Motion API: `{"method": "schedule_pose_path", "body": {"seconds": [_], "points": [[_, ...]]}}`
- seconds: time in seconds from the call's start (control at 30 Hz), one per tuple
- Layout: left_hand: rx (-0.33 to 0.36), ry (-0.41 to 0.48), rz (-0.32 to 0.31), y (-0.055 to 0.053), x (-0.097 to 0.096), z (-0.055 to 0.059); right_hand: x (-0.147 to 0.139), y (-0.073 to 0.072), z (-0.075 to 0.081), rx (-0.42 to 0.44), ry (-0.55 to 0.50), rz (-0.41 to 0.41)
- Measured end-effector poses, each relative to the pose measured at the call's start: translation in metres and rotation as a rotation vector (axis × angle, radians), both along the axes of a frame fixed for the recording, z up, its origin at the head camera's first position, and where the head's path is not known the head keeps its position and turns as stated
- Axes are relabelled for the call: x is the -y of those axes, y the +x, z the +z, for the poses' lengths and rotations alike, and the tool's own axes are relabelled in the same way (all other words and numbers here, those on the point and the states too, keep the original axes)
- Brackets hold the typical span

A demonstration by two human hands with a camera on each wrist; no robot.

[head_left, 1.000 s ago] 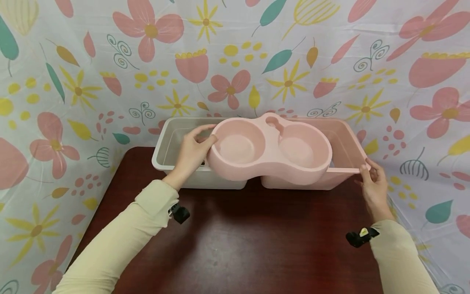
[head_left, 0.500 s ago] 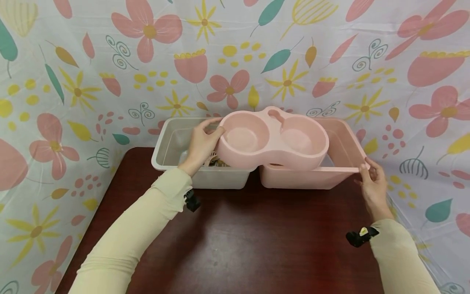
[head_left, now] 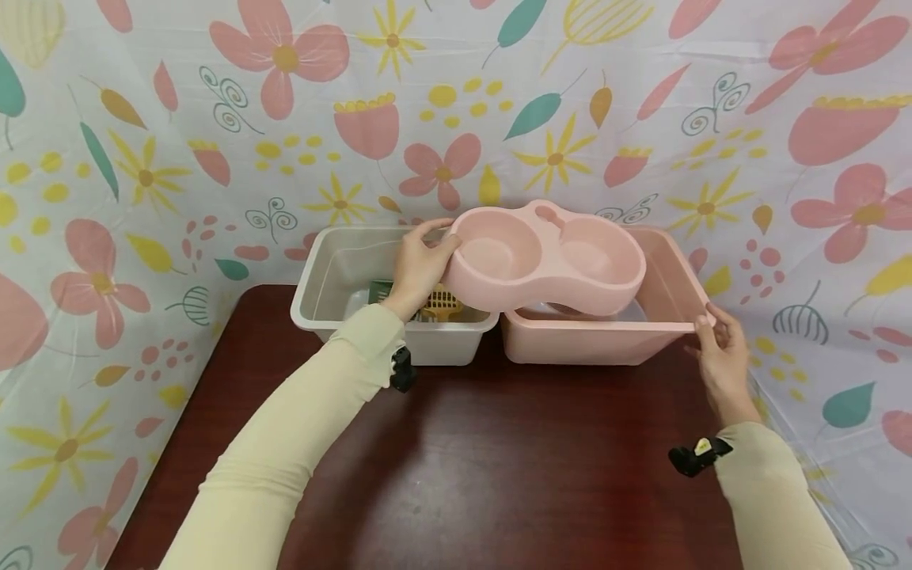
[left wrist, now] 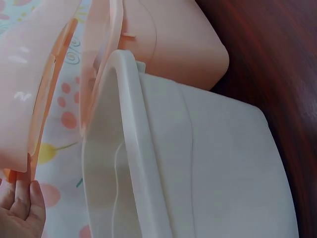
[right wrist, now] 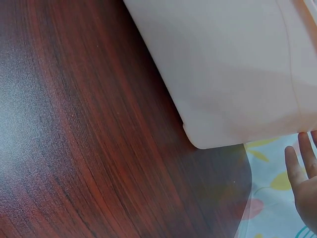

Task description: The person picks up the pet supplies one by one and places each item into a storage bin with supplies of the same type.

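Observation:
A pink double pet bowl (head_left: 550, 255), with two round hollows and a small keyhole-shaped dip, hangs tilted above the pink bin (head_left: 591, 343). My left hand (head_left: 422, 269) grips its left end, thumb on the near side. In the left wrist view, fingertips of that hand (left wrist: 22, 208) show at the bowl's lower edge. My right hand (head_left: 725, 360) holds the pink bin's front right rim corner, thumb at the rim. Left of that bin stands a light grey bin (head_left: 435, 345), with a yellow slotted scoop (head_left: 443, 302) and something dark green (head_left: 380, 291) inside, partly hidden by the left hand.
Both bins stand side by side at the back of a dark reddish wooden table (head_left: 456, 467). A flower-print cloth (head_left: 442, 95) rises right behind them. Something pale and shiny (head_left: 627, 313) lies in the pink bin, mostly hidden under the bowl.
The double bowl has moved up and to the right with my left hand, uncovering the scoop and green thing in the grey bin. My right hand stays at the pink bin's corner.

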State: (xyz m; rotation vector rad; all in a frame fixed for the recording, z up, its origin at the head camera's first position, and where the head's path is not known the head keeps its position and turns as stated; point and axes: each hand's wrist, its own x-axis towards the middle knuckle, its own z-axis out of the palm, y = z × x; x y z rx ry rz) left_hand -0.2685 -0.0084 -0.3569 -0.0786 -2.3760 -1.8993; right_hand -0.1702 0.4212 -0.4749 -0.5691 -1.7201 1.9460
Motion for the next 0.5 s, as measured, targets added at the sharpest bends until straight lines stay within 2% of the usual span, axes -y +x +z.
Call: {"method": "schedule_pose_path", "body": {"seconds": [0.17, 0.5], "points": [[-0.026, -0.010, 0.004, -0.004, -0.012, -0.002, 0.001, -0.001, 0.001, -0.011, 0.000, 0.012], [-0.055, -0.037, 0.057, -0.011, -0.037, -0.009, 0.001, 0.002, 0.000, -0.008, 0.039, 0.018]]}}
